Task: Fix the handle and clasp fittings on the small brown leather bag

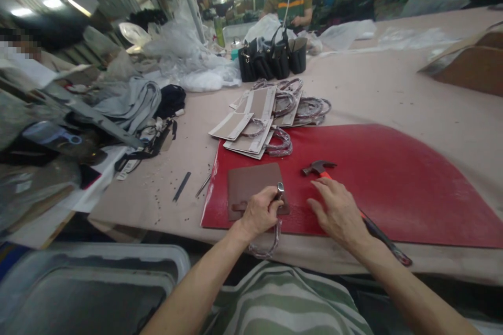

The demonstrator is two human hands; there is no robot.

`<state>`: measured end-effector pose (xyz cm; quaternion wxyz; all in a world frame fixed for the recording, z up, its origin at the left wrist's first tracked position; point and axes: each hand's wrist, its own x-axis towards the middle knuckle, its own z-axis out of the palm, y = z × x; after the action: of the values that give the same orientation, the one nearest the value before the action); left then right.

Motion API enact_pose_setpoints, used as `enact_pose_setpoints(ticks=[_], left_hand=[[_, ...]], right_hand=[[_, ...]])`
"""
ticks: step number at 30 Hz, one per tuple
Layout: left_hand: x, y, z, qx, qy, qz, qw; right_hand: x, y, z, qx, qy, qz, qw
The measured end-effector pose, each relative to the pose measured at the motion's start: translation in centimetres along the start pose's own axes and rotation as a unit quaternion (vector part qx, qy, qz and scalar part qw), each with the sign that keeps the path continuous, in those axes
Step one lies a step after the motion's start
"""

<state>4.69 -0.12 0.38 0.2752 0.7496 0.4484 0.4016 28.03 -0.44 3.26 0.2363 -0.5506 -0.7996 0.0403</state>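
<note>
My left hand (259, 211) is closed around a short metal punch (280, 189), its shiny top end showing above the fingers. It rests at the right side of a brown leather panel (253, 178) that has a small strap near its lower edge. From that edge a plastic-wrapped handle (267, 251) hangs over the table's front. Over the handle of a claw hammer (319, 168) is my right hand (338, 210), thumb and fingers apart. The hammer lies on a red mat (365, 178), its head just beyond my fingertips and its dark grip reaching toward the table's front edge.
Several panels with wrapped handles (255, 110) are piled beyond the brown panel. Black bags (271, 60) stand farther back, near a person (293, 5). A flat metal strip (182, 187) and a thin pointed tool (203, 186) lie left. A plastic bin (173, 256) sits below the table.
</note>
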Motion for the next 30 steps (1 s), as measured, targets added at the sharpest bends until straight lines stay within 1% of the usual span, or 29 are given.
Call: enact_pose_setpoints(ticks=[1, 2, 4, 6, 8, 10, 12, 13, 15, 17, 19, 22, 24, 26, 28, 30], left_hand=[[0.0, 0.0, 0.0, 0.002, -0.002, 0.002, 1.000], [0.0, 0.1, -0.1, 0.006, -0.004, 0.003, 1.000], [-0.1, 0.2, 0.0, 0.010, -0.008, 0.004, 1.000], [0.0, 0.4, 0.1, -0.002, 0.000, -0.010, 1.000], [0.3, 0.5, 0.1, -0.047, 0.038, -0.056, 0.997], [0.6, 0.6, -0.3, -0.117, 0.097, -0.129, 0.980], [1.0, 0.6, -1.2, -0.167, 0.143, -0.180, 0.959], [1.0, 0.5, -1.9, -0.175, 0.155, -0.188, 0.954], [0.7, 0.1, -3.6, -0.165, 0.167, -0.183, 0.955], [-0.4, -0.8, -5.4, -0.141, 0.183, -0.186, 0.955], [-2.0, -2.0, -7.2, -0.114, 0.211, -0.203, 0.949], [-4.7, -3.9, -9.0, -0.079, 0.249, -0.236, 0.936], [-6.2, -4.5, -9.5, -0.077, 0.266, -0.249, 0.928], [-7.0, -4.7, -9.4, -0.084, 0.274, -0.251, 0.925], [-7.2, -4.4, -8.9, -0.090, 0.271, -0.244, 0.927], [-7.0, -4.0, -8.4, -0.095, 0.263, -0.233, 0.931]], right_hand=[[-0.1, -1.3, 0.8, 0.039, -0.008, -0.023, 0.999], [-0.3, -2.5, 1.7, 0.068, -0.022, -0.032, 0.997], [-0.8, -4.2, 3.5, 0.095, -0.041, -0.031, 0.994], [-1.3, -5.1, 4.9, 0.093, -0.038, -0.017, 0.995], [-1.7, -5.2, 5.6, 0.085, -0.027, -0.008, 0.996], [-1.8, -5.0, 5.6, 0.079, -0.025, -0.008, 0.997], [-1.7, -4.9, 5.3, 0.073, -0.027, -0.011, 0.997], [-1.6, -4.9, 5.2, 0.070, -0.027, -0.011, 0.997], [-1.5, -5.0, 5.0, 0.066, -0.023, -0.008, 0.998], [-1.5, -5.0, 4.9, 0.057, -0.016, -0.004, 0.998], [-1.5, -4.9, 5.0, 0.043, -0.009, -0.002, 0.999], [-1.4, -4.6, 5.0, 0.028, -0.002, -0.002, 1.000], [-1.2, -4.3, 4.9, 0.020, -0.001, -0.007, 1.000], [-0.8, -4.2, 4.8, 0.010, 0.002, -0.012, 1.000], [-0.2, -4.3, 4.6, 0.004, 0.011, -0.016, 1.000], [0.4, -5.0, 4.4, 0.013, 0.024, -0.023, 0.999]])
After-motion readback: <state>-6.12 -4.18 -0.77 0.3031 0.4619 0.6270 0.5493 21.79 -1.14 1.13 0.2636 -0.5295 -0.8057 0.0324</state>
